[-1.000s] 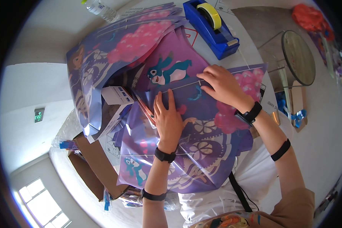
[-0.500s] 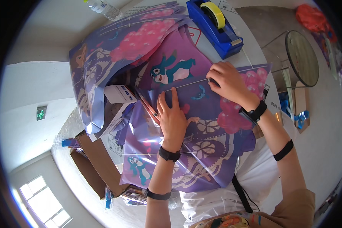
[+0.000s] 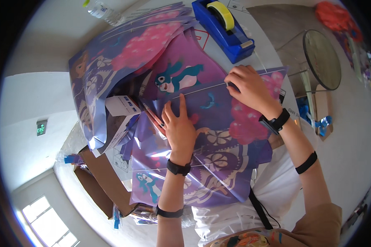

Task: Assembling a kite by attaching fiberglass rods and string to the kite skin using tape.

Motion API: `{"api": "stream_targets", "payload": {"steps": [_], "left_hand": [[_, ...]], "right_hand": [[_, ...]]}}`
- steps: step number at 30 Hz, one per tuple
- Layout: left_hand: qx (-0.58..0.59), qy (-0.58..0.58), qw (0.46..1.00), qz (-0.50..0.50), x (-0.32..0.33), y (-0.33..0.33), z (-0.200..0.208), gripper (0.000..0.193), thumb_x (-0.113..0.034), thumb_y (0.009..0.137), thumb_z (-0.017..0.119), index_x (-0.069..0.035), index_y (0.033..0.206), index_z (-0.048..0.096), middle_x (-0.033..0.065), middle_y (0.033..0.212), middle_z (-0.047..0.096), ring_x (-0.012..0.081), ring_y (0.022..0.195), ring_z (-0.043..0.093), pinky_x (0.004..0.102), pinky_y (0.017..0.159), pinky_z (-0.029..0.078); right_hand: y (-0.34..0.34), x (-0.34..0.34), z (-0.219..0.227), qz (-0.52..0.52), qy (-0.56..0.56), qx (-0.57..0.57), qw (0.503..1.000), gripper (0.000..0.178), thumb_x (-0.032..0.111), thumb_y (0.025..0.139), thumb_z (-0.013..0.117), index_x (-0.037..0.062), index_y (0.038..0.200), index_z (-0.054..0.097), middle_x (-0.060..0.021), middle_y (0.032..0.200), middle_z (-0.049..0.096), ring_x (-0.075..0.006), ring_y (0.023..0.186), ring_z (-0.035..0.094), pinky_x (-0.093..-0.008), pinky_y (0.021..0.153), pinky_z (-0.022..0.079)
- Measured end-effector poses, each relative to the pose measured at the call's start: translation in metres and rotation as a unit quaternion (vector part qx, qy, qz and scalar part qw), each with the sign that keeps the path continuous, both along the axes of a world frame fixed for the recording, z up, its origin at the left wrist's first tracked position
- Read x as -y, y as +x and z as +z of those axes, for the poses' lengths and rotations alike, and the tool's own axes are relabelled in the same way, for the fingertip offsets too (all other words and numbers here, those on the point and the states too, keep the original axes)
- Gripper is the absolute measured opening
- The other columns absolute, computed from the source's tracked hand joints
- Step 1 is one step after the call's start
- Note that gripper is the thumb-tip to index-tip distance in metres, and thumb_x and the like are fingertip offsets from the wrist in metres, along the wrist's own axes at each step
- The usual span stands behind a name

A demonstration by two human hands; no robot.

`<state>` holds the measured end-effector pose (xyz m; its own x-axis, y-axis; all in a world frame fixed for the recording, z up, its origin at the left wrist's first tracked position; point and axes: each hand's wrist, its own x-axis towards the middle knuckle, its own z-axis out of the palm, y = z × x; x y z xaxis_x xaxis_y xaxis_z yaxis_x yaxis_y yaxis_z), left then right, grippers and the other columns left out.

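Note:
A purple printed plastic sheet [image 3: 212,164] with pink balloons and cartoon figures lies over the near part of the table and hangs toward my lap. My left hand [image 3: 180,133] rests flat on it, fingers spread, near a thin pale line along its far edge. At that same edge, farther right, my right hand [image 3: 251,89] has its fingers curled and pinched on the sheet. Beyond lies a pink part with a teal and white cartoon animal [image 3: 179,78]. More printed sheets [image 3: 132,53] are piled and folded over at the back left.
A blue tape dispenser [image 3: 226,39] with yellow tape stands at the far side. A small white box [image 3: 121,106] sits under the folded sheets. Around are a plastic bottle [image 3: 103,12], a brown cardboard box [image 3: 107,181] at lower left and a round stool [image 3: 323,59] at right.
The view has shifted, so the table things sit slightly farther left. My right hand has slid a little rightward along the sheet's edge. My left hand stays flat in place on the sheet.

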<state>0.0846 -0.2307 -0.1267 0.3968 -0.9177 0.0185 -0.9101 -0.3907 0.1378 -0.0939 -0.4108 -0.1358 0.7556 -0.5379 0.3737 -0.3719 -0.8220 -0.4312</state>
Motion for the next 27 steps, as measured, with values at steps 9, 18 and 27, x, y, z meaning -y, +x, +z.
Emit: {"api": "stream_targets", "payload": {"steps": [9, 18, 27], "left_hand": [[-0.023, -0.003, 1.0, 0.002, 0.001, -0.001, 0.003, 0.076, -0.003, 0.078, 0.066, -0.012, 0.149, 0.04, 0.0237, 0.133, 0.04, 0.0408, 0.118, 0.045, 0.0446, 0.098, 0.046], [-0.032, 0.023, 0.999, 0.007, 0.003, -0.003, 0.012, 0.077, -0.001, 0.077, 0.065, -0.013, 0.149, 0.04, 0.0233, 0.134, 0.039, 0.0407, 0.12, 0.044, 0.0441, 0.097, 0.047], [-0.04, 0.0, 0.999, 0.014, 0.002, -0.002, 0.008, 0.075, 0.0, 0.079, 0.066, -0.014, 0.148, 0.041, 0.0226, 0.135, 0.039, 0.0406, 0.12, 0.043, 0.0454, 0.097, 0.046]], "right_hand": [[-0.01, 0.006, -0.003, -0.008, 0.008, -0.004, 1.0, 0.015, 0.01, 0.076, 0.073, 0.01, 0.085, 0.06, -0.0029, 0.09, 0.058, -0.0221, 0.089, 0.057, -0.0354, 0.085, 0.044], [-0.014, 0.008, -0.003, -0.011, 0.023, -0.005, 1.0, 0.015, 0.01, 0.076, 0.073, 0.01, 0.085, 0.061, -0.0032, 0.091, 0.06, -0.0226, 0.089, 0.058, -0.0353, 0.085, 0.044], [-0.005, 0.003, -0.004, 0.006, 0.023, 0.008, 1.0, 0.013, 0.01, 0.078, 0.073, 0.0095, 0.086, 0.063, -0.0029, 0.091, 0.061, -0.0216, 0.09, 0.059, -0.0352, 0.085, 0.044]]}}
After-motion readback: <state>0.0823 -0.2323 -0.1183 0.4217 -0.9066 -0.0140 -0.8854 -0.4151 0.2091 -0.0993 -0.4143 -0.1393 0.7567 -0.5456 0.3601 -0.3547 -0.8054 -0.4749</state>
